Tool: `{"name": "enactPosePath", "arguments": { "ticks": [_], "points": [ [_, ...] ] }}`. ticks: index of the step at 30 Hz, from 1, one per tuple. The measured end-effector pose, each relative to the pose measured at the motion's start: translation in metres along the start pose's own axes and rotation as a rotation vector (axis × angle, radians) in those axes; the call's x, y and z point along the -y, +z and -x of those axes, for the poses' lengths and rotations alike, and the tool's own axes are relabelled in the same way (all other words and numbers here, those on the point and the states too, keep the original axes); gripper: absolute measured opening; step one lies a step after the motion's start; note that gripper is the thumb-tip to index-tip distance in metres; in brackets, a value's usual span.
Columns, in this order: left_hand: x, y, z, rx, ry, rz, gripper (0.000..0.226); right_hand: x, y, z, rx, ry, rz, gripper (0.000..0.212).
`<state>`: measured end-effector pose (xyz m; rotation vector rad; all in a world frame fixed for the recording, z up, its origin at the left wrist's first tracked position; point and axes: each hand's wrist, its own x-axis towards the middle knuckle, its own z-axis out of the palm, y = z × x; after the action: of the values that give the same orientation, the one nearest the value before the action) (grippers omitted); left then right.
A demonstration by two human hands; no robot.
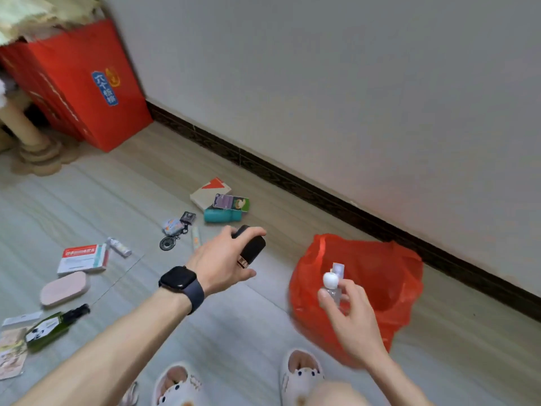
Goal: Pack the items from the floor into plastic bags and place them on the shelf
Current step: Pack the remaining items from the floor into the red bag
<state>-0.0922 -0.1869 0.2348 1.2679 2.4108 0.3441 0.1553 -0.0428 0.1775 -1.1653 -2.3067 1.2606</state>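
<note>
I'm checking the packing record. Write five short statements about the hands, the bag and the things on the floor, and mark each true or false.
1. The left hand holds a black bottle. True.
2. The right hand is empty. False: the right hand pinches a small clear bottle with a white cap.
3. The red plastic bag sits open on the floor. True.
4. The green bottle stands upright. False: the green bottle lies on its side.
5. The watch is on the right wrist. False: the watch is on the left wrist.
</note>
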Motion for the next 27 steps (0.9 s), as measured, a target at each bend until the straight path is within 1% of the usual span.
{"name": "enactPosePath", "arguments": {
  "ticks": [2,4,6,8,9,10,11,13,14,16,18,20,22,25,27],
  "points": [
    [-0.047,-0.003,-0.024,0.035,0.123,-0.018,0.074,-0.022,-0.036,-0.006,-0.009,0.186,-0.126,0.003],
    [-0.090,0.008,-0.052,0.066,0.218,-0.051,0.073,-0.038,-0.065,-0.022,0.006,0.304,-0.213,0.014],
    [-0.126,0.033,-0.082,0.086,0.288,-0.115,0.072,-0.048,-0.083,-0.043,0.036,0.412,-0.370,0.028],
    [-0.153,0.070,-0.110,0.092,0.363,-0.253,0.068,-0.057,-0.093,-0.065,0.059,0.513,-0.519,0.034],
    [-0.164,0.090,-0.121,0.092,0.394,-0.350,0.064,-0.061,-0.095,-0.077,0.066,0.536,-0.521,0.034],
    [-0.171,0.110,-0.131,0.099,0.406,-0.439,0.058,-0.068,-0.095,-0.089,0.071,0.546,-0.456,0.036],
    [-0.173,0.131,-0.139,0.114,0.406,-0.497,0.051,-0.076,-0.091,-0.102,0.079,0.543,-0.334,0.037],
    [-0.169,0.168,-0.149,0.135,0.392,-0.506,0.040,-0.097,-0.078,-0.122,0.124,0.493,0.000,0.033],
    [-0.164,0.183,-0.152,0.143,0.384,-0.505,0.038,-0.108,-0.070,-0.128,0.187,0.451,0.190,0.035],
    [-0.152,0.207,-0.154,0.176,0.370,-0.516,0.037,-0.135,-0.049,-0.134,0.366,0.380,0.539,0.055],
    [-0.139,0.227,-0.153,0.210,0.353,-0.513,0.036,-0.159,-0.030,-0.131,0.493,0.375,0.754,0.070],
    [-0.128,0.238,-0.151,0.244,0.328,-0.517,0.036,-0.173,-0.014,-0.124,0.547,0.350,0.872,0.074],
    [-0.122,0.248,-0.149,0.260,0.300,-0.503,0.039,-0.181,-0.004,-0.118,0.546,0.321,0.939,0.072],
    [-0.123,0.248,-0.146,0.307,0.275,-0.485,0.047,-0.186,-0.001,-0.114,0.539,0.324,0.907,0.071],
    [-0.125,0.241,-0.141,0.323,0.290,-0.498,0.058,-0.183,-0.006,-0.112,0.548,0.323,0.841,0.070]
  ]
}}
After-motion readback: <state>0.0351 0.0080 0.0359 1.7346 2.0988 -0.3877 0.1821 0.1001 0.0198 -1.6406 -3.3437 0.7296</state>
